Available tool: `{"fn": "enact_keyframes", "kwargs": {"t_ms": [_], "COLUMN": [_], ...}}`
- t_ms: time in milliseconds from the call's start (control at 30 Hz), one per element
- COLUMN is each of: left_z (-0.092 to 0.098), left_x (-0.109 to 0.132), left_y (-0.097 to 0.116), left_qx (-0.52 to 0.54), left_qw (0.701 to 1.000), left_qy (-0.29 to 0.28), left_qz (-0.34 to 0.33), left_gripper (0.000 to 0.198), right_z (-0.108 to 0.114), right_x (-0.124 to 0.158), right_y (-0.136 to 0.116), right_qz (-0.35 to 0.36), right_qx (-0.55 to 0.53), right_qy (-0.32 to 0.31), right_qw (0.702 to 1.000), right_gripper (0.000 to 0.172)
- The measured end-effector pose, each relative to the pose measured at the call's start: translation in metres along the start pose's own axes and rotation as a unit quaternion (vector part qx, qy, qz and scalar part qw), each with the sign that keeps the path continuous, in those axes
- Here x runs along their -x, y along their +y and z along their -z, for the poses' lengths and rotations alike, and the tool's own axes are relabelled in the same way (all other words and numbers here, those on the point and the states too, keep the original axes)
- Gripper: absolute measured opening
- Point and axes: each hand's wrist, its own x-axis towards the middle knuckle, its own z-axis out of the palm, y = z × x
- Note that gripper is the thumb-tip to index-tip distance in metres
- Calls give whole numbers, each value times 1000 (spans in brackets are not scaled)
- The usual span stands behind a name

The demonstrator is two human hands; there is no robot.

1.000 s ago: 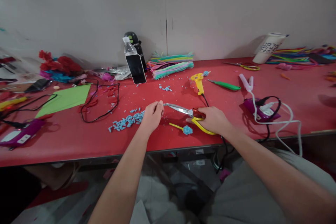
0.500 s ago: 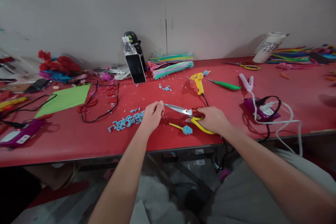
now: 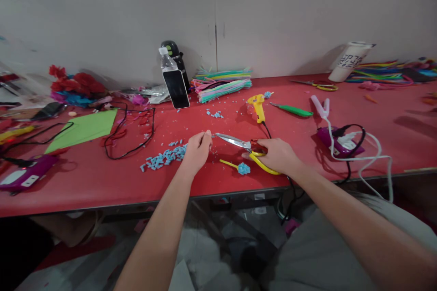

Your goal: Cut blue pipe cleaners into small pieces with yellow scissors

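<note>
"How is the right hand [image 3: 278, 155] set?"

"Low over the red table [image 3: 112, 186], its forearm slanting in from the right, fingers wrapped around the handles of the scissors [image 3: 235, 141]."

"Which way do they point?"

"Away from that grip, leftward, the tips just beside the fingertips of the left hand [image 3: 198, 148]."

"And that hand?"

"Fingers curled, thumb and fingertips pinched together. I can't tell what's between them; it's too small."

"What's near?"

"Light-blue pieces [image 3: 164, 159] lie scattered just left of the pinch. Between the two grips, on the near side of the blades, there's a yellow stem with a light-blue head [image 3: 243, 168]. The yellow glue gun [image 3: 258, 107] stands beyond the right grip, apart from it."
</note>
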Motion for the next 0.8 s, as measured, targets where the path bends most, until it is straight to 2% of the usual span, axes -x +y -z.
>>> {"fn": "enact_keyframes", "kwargs": {"t_ms": [467, 800], "left_z": [-1, -1], "left_x": [0, -2], "left_y": [-2, -7], "left_qx": [12, 31], "left_qw": [1000, 1000], "left_qy": [-10, -6], "left_qz": [8, -3], "left_gripper": [42, 40], "right_z": [2, -2], "right_x": [-2, -3], "right_y": [-2, 2], "right_qz": [-2, -13], "right_qx": [6, 3], "right_qy": [-16, 0], "right_qw": [1000, 1000], "right_gripper": [50, 52]}}
